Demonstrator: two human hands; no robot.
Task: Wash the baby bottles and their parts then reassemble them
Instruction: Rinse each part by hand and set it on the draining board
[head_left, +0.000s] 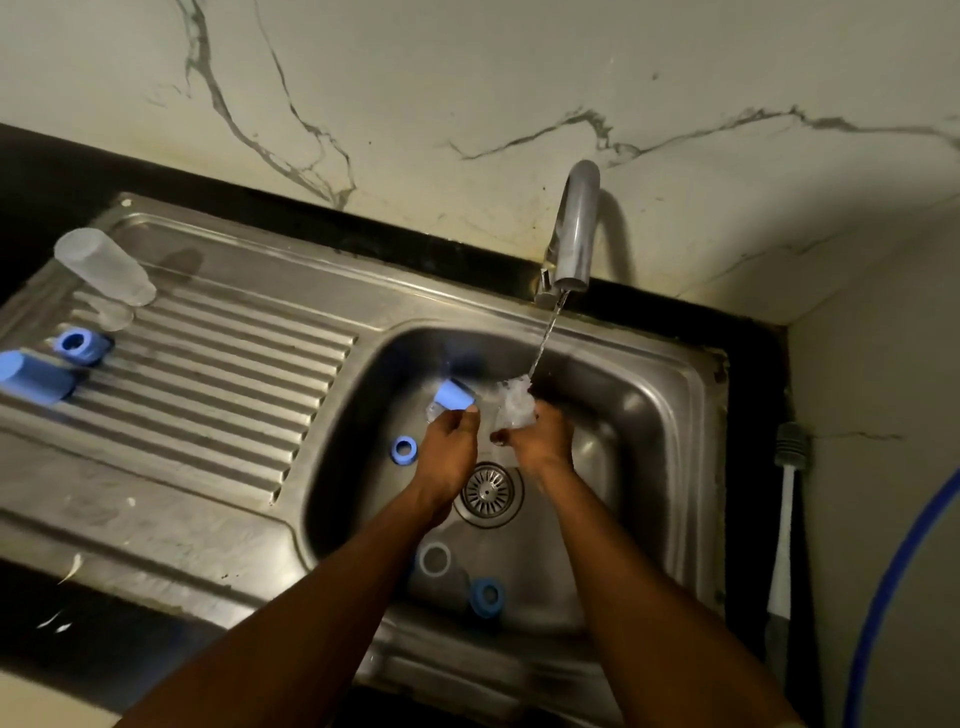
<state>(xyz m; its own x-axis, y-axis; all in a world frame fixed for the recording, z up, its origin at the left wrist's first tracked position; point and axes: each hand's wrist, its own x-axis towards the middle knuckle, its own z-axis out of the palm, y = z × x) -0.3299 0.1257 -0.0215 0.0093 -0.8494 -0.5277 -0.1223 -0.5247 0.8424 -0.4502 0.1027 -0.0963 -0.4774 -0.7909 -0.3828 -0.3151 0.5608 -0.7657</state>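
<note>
Over the steel sink basin my left hand grips a clear baby bottle with a blue end. My right hand holds a clear part under the water running from the tap. A blue ring lies in the basin left of my left hand. Near the basin's front lie a clear bottle and another blue ring. On the ribbed drainboard stand an upturned clear bottle, a blue ring and a blue cap.
The drain strainer sits mid-basin between my forearms. A white-handled brush rests on the black counter right of the sink, beside a blue hose. A marble-patterned wall rises behind the tap.
</note>
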